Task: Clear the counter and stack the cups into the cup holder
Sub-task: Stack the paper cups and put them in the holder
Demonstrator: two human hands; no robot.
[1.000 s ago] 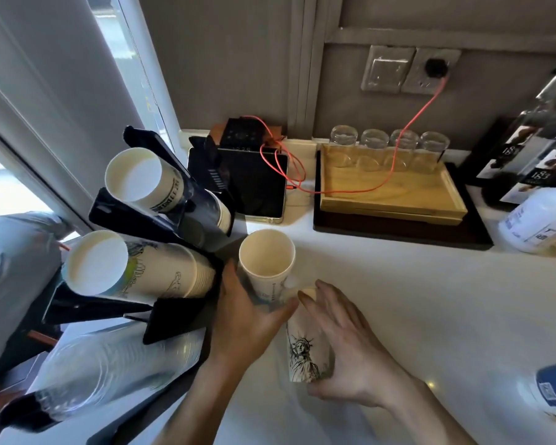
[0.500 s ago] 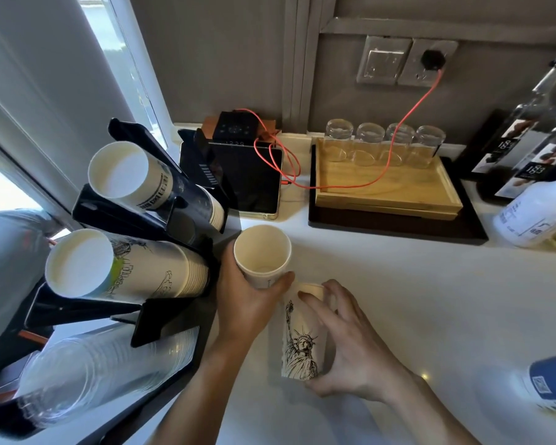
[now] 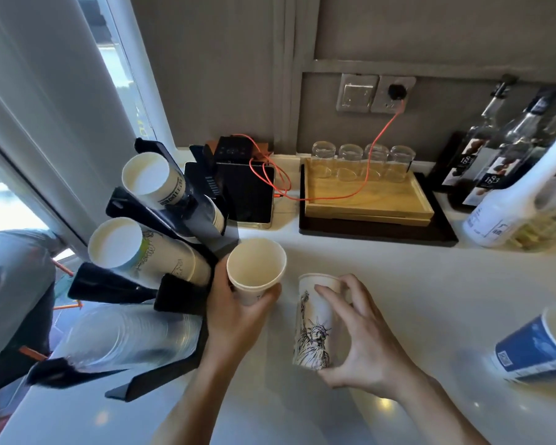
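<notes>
My left hand (image 3: 235, 313) grips a plain white paper cup (image 3: 256, 268), held just right of the black cup holder (image 3: 174, 290). The holder carries tilted stacks of paper cups (image 3: 145, 252) in its upper slots and clear plastic cups (image 3: 126, 338) in the lowest one. My right hand (image 3: 363, 342) wraps around a white cup printed with a Statue of Liberty drawing (image 3: 313, 326), which stands on the white counter (image 3: 398, 284). A blue and white paper cup (image 3: 536, 345) sits at the right edge.
A black device (image 3: 247, 194) with an orange cable (image 3: 366, 146) stands behind the holder. A wooden tray (image 3: 366, 194) with several glass jars sits at the back. Bottles (image 3: 507, 194) crowd the back right corner. A window runs along the left.
The two cups have come apart: my left hand has lifted the plain cup up and leftward, and my right hand holds the printed cup further right. The blue cup has come more into view.
</notes>
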